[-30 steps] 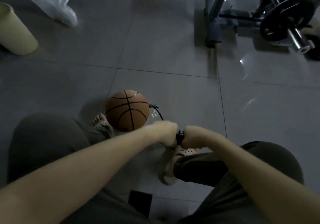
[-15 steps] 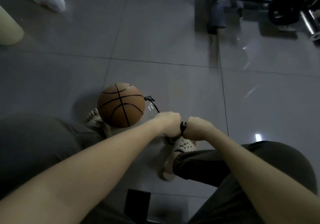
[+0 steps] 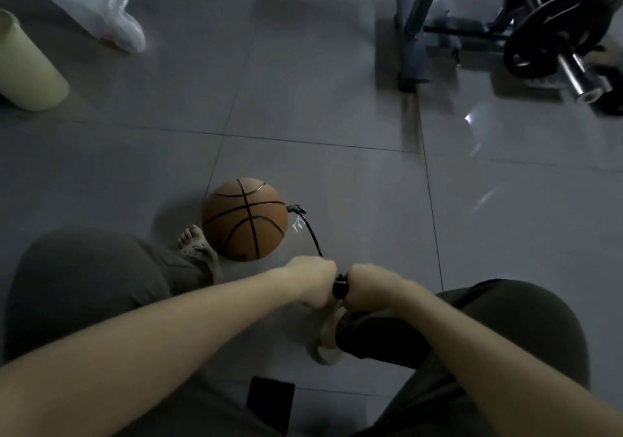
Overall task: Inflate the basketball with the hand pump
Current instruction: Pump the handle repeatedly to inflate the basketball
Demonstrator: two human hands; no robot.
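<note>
A dim room with a glossy grey tiled floor (image 3: 320, 106), seen from above over the person's knees. At the far left a pale green bin (image 3: 28, 69) is cut off by the frame edge; only its outer wall shows, so its contents cannot be told. Just right of it lies a crumpled white plastic bag (image 3: 101, 18), with something reddish faintly showing at its lower end, too blurred to name.

The basketball (image 3: 245, 219) rests on the floor at centre, touching the toe end of the left sandal (image 3: 199, 252). A thin black hose (image 3: 312, 234) is plugged into the ball's right side and curves down to the hands. The left hand (image 3: 315, 281) and the right hand (image 3: 371, 288) are both clenched around the pump handle (image 3: 339, 289), of which only a short black piece shows between the fists. The pump's body is hidden beneath them. Below the hands lies the right sandal (image 3: 325, 338), partly covered by the trouser leg. A dark rectangular object (image 3: 271, 403) lies near the bottom edge, too dim to identify.

At the upper right stand a metal gym frame (image 3: 413, 31) and a black weight plate (image 3: 542, 35) on a barbell, cut off by the frame.
</note>
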